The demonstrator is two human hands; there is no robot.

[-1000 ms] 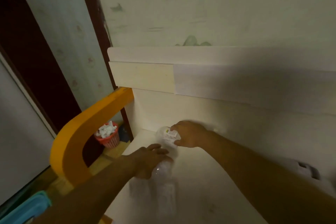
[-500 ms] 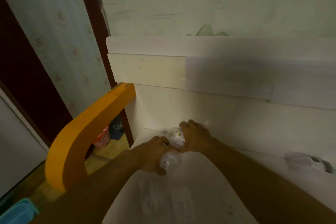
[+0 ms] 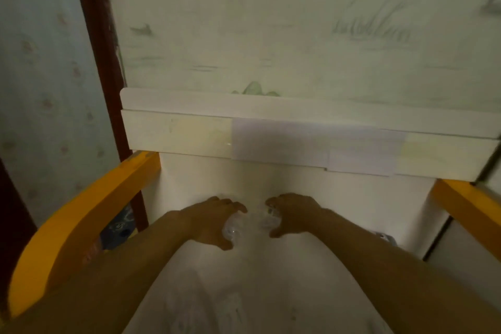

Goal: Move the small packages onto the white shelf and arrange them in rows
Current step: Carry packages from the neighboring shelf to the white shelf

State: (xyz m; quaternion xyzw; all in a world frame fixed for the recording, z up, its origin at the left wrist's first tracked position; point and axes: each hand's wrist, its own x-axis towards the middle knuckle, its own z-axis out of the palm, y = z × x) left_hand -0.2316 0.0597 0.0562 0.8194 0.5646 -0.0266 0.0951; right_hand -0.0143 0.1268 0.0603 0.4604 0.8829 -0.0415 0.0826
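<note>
Both hands reached in at the back of the white shelf [image 3: 271, 274]

Head view: the left hand [image 3: 214, 221] is curled palm-down over a small clear plastic package [image 3: 233, 226], gripped between thumb and fingers. A second crinkly clear package [image 3: 267, 218] is tucked under the right hand's [image 3: 294, 211] bent fingers, though it's too blurry for the grip to be made out. Both packages are sat on the shelf, just beside each other.

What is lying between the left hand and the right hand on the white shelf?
Small clear packages lie between the left hand and right hand, as the head view shows.
</note>
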